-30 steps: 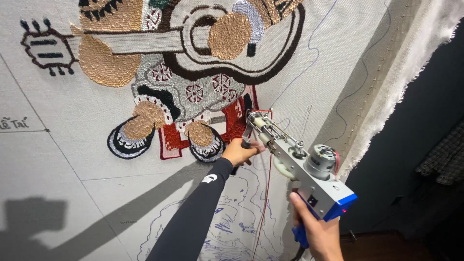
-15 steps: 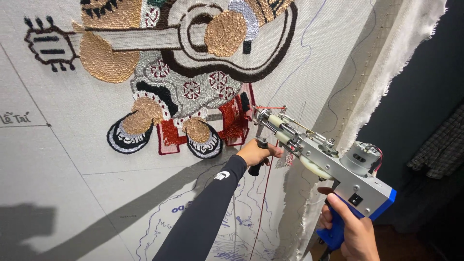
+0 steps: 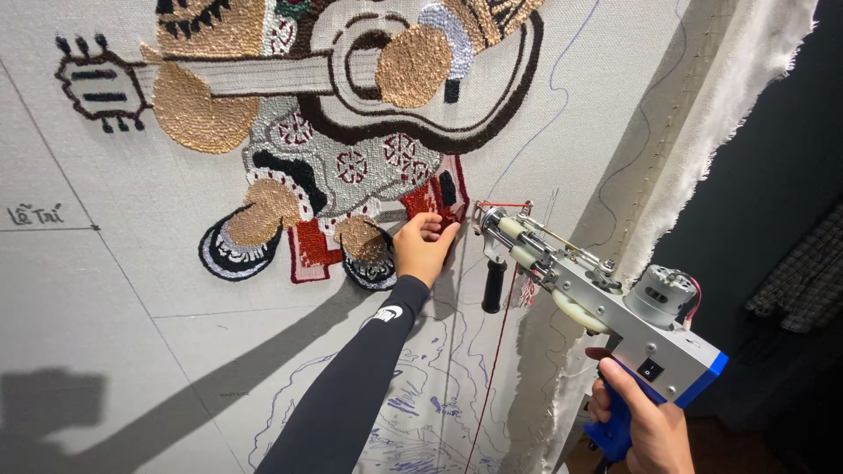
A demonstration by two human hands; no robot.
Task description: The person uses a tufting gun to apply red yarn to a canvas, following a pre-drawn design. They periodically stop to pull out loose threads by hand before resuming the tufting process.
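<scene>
A broad sheet of pale woven backing cloth fills most of the view, stretched flat and upright, its weave fine and even; its right edge is frayed into a white fringe against a dark room; thin blue drawn lines run over its bare lower part. High on the cloth sits a tufted figure with a guitar, looped and nubbly, in tan, grey, dark brown, red and black; the guitar body is an oval outlined in thick brown pile, and two rounded shoes with black-and-white rims lie below it.

The tufting gun is held out in front of the cloth at its right side, nose slanting up-left toward the red patch; its body is a boxy grey metal frame with a blue plastic corner, a ribbed round motor on top, cream rollers along the shaft, and a black cylindrical front handle hanging free beneath the nose; a thin red yarn trails down from the nose.

The right hand is closed around the gun's blue pistol grip, forefinger laid along the housing. The left hand, in a black sleeve, presses loosely curled fingers on the tufted red pile just left of the nose, holding nothing.
</scene>
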